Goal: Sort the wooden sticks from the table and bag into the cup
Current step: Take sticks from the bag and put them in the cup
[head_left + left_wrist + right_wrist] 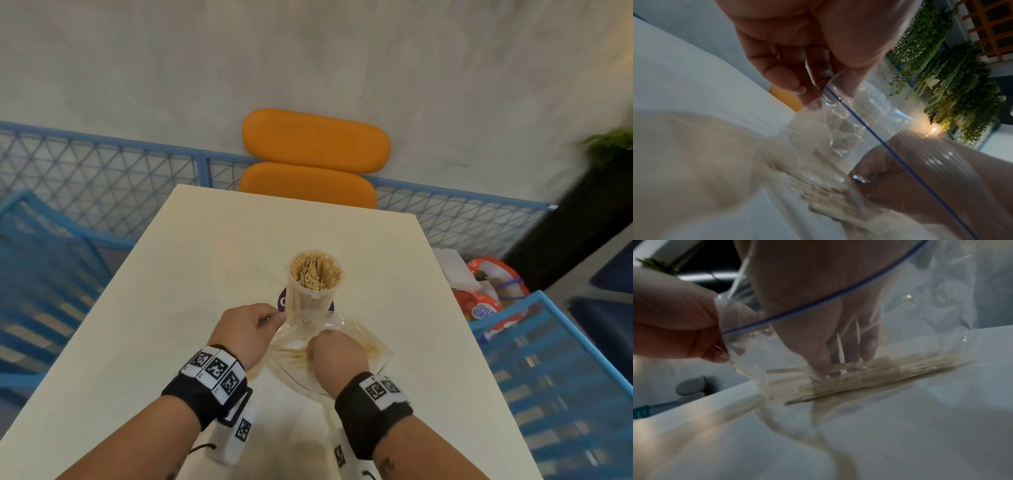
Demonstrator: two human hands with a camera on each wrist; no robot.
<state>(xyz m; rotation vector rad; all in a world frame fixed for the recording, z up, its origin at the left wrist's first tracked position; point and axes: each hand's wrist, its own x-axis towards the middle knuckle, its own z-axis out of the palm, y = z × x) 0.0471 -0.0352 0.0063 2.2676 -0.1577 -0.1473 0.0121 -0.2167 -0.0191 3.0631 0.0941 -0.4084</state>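
White counter (191,260) under your hands: your left hand (248,330) pinches the rim of the clear bag (346,330), its grip narrow on the plastic. Your right hand (337,353) reaches inside, fingers curled onto the wooden sticks (869,374). Just beyond stands the cup (313,284), packed with sticks, on a purple sticker (283,300) whose writing is hidden

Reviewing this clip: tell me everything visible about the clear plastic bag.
The bag is clear, crinkled thin plastic with a blue zip line along its open mouth. It lies on the white table, just in front of the cup. The left hand pinches its rim, holding the mouth open; the right hand reaches inside, fingers down on a flat pile of wooden sticks at its bottom.
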